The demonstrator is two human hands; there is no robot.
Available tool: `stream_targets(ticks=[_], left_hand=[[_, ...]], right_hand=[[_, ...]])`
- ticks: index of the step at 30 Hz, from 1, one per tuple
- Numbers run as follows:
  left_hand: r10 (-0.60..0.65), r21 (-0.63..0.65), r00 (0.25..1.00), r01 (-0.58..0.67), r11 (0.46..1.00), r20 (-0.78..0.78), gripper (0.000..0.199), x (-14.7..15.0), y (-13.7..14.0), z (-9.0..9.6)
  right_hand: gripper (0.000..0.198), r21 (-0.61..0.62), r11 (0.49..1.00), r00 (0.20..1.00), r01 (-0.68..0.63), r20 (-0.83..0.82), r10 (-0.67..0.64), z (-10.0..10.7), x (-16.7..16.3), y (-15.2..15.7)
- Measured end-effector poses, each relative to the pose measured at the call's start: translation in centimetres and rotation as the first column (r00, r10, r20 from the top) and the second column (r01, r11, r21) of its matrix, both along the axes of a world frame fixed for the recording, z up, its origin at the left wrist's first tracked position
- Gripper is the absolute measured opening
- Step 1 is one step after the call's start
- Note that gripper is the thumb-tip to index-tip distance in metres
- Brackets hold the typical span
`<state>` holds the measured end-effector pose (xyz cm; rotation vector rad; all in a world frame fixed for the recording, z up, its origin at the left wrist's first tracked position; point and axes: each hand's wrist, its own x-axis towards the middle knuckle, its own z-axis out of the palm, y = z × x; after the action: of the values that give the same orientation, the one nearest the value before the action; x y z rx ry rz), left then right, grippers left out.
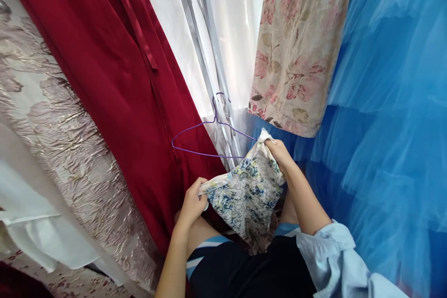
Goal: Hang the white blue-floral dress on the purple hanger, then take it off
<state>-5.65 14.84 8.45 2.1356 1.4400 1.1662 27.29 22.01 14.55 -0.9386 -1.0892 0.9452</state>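
Observation:
A floral garment [246, 191], cream with blue and yellow print, is stretched between my two hands above my lap. My left hand [193, 200] is closed on its left upper corner. My right hand [279, 152] grips the upper right part, its fingers partly hidden by the cloth. A thin purple wire hanger [195, 152] is just beyond the garment, its hook up near a metal pole. The hanger's right end passes behind or into the cloth near my right hand; I cannot tell which.
A long red garment [139, 102] hangs at the left, beside a pale textured floral fabric [84, 135]. Metal poles [206, 32] stand before white curtains [237, 18]. A beige floral garment [300, 56] and a blue tulle dress [387, 125] hang at the right.

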Motion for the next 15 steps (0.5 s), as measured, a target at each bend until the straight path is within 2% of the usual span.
stream_targets(ticks=[3,6,8,11,15], left_hand=[[0.08,0.064,0.994,-0.076,0.995,-0.073,0.02,-1.3,1.2,-0.9],[0.154,0.136,0.98,-0.136,0.981,-0.128,0.015,-3.0,2.9,-0.7],[0.197,0.182,0.97,-0.17,0.969,-0.142,0.019,-4.0,4.4,0.2],[0.255,0.237,0.959,-0.221,0.946,-0.122,0.023,-4.7,7.2,2.6],[0.309,0.232,0.949,-0.288,0.929,-0.062,0.026,-4.4,10.5,5.4]], right_hand=[[0.038,-0.03,0.999,0.999,-0.021,-0.031,0.02,0.4,0.2,-1.0],[0.035,-0.032,0.999,0.998,-0.017,-0.061,0.015,1.1,0.1,-2.0],[0.034,-0.025,1.0,0.997,-0.008,-0.071,0.006,1.5,0.0,-2.6],[0.035,-0.017,1.0,0.998,0.013,-0.068,-0.014,2.0,-0.2,-3.1],[0.037,-0.018,0.999,0.998,0.05,-0.043,-0.051,2.1,-0.1,-3.3]])
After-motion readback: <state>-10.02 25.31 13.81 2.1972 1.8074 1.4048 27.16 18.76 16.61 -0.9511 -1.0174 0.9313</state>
